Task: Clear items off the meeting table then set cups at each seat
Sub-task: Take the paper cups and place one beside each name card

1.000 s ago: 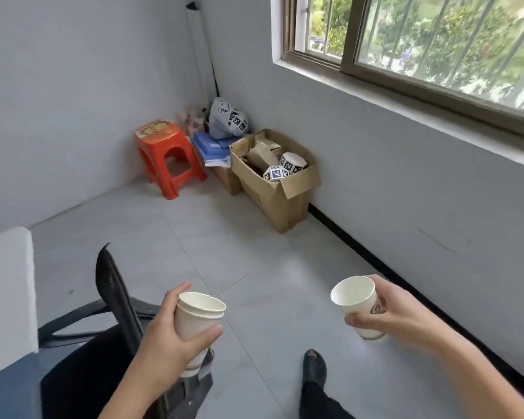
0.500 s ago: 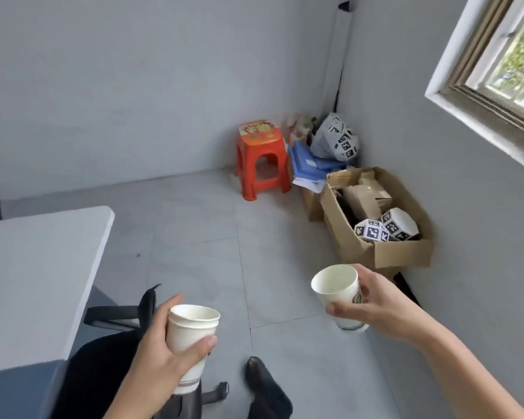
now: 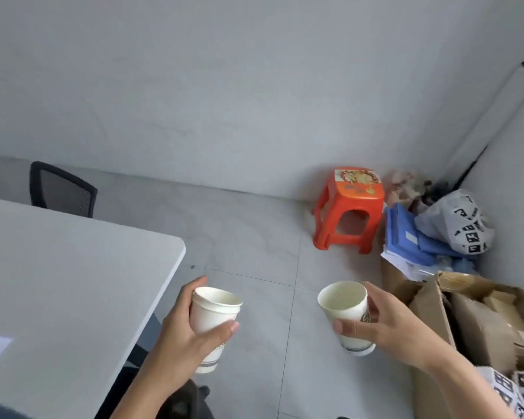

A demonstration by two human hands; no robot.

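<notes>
Only the head view here, so one angle to go on.

Both hands are loaded. The left hand (image 3: pixel 182 337) is wrapped round a white paper cup, call it the left cup (image 3: pixel 214 316), thumb on the far side and fingers curled across the front. The right hand (image 3: pixel 387 331) grips the right cup (image 3: pixel 344 300) the same way. That one tips a bit towards the camera, so you can see it's empty inside. Both cups are up in the air over the floor, not on anything yet.

The bit that matters: the table (image 3: pixel 58 282) sits off to the left of both hands, with its rounded corner just beyond the left cup. So the left hand is clearly the nearer one, and the right would have to cross over. What shows of the tabletop looks bare apart from a pale patch at the near edge. My guess is clearing is done and this is the cup-setting part. There's a black chair (image 3: pixel 62 192) at the far side, which probably marks a seat.

Off right are an orange stool (image 3: pixel 350 207) and a cardboard box (image 3: pixel 481 322) of junk against the wall.
</notes>
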